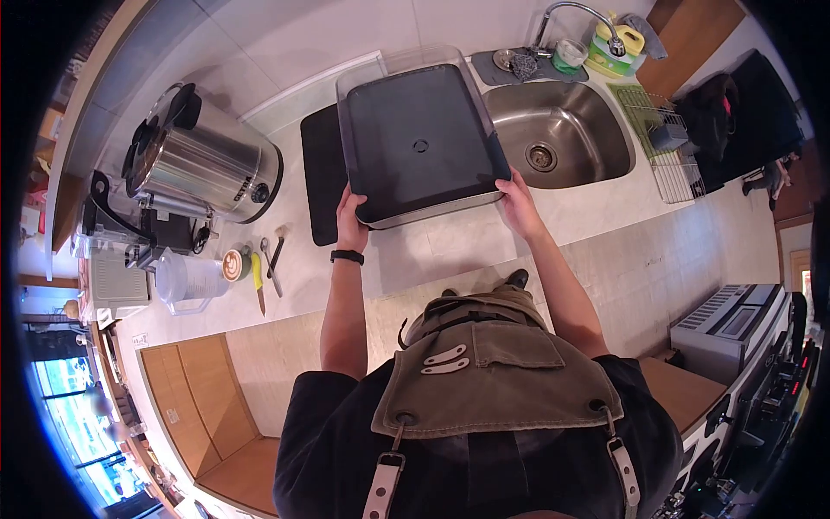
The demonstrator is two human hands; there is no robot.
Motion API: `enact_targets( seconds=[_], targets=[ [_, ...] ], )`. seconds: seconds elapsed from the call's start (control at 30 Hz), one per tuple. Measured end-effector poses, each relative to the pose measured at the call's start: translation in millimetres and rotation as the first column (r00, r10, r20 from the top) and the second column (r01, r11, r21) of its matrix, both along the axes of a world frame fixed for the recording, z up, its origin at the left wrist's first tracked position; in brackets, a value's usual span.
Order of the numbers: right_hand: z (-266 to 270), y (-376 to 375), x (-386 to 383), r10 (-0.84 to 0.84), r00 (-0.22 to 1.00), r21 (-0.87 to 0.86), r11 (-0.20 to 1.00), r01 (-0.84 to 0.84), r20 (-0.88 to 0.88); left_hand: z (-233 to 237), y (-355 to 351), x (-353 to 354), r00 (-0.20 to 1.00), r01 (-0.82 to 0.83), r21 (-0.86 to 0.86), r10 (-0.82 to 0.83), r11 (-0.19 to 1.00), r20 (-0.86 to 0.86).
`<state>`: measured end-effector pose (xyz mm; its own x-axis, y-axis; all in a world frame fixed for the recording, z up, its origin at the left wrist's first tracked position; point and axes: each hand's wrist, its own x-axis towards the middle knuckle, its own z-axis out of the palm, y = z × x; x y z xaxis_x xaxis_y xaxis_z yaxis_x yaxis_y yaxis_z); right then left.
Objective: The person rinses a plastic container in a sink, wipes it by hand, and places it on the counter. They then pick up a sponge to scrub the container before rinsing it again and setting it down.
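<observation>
A large rectangular container (421,121) with a dark top and a small ring mark at its middle spans the counter, its right side next to the sink. Clear plastic shows along its far and side edges, and a pale wall faces me. My left hand (352,218) is closed on the near left corner, thumb on top and fingers partly hidden below. At the near right corner, my right hand (517,204) grips it the same way. Part of a black mat (321,177) shows under and left of the container.
Left on the counter (415,253) stand a steel urn (207,164), a clear pitcher (184,281), a latte-art cup (235,265), a yellow-handled knife (258,281) and a brush (277,246). To the right are the sink (596,130), faucet (579,7) and wire rack (679,177).
</observation>
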<state>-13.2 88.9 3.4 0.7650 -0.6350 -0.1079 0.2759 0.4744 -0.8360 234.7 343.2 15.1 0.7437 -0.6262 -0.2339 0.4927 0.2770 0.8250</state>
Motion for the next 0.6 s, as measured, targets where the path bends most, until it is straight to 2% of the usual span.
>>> enact_targets(
  seconds=[0.23, 0.47, 0.6],
  targets=[
    [-14.4, 4.0, -7.9, -0.017, 0.996, -0.038, 0.999, 0.020, 0.084, -1.3, 11.1, -9.1, 0.998, 0.049, -0.079, -0.047, 0.996, 0.035],
    [-18.3, 4.2, -7.8, -0.029, 0.995, -0.039, 0.999, 0.033, 0.092, -0.5, 11.6, -11.7, 0.996, 0.065, -0.110, -0.058, 0.992, 0.069],
    [-19.0, -3.1, 2.5, -0.049, 0.999, -0.012, 0.999, 0.049, 0.020, 4.4, 5.5, -3.1, 0.997, 0.075, -0.071, -0.077, 0.995, -0.030]
  ],
)
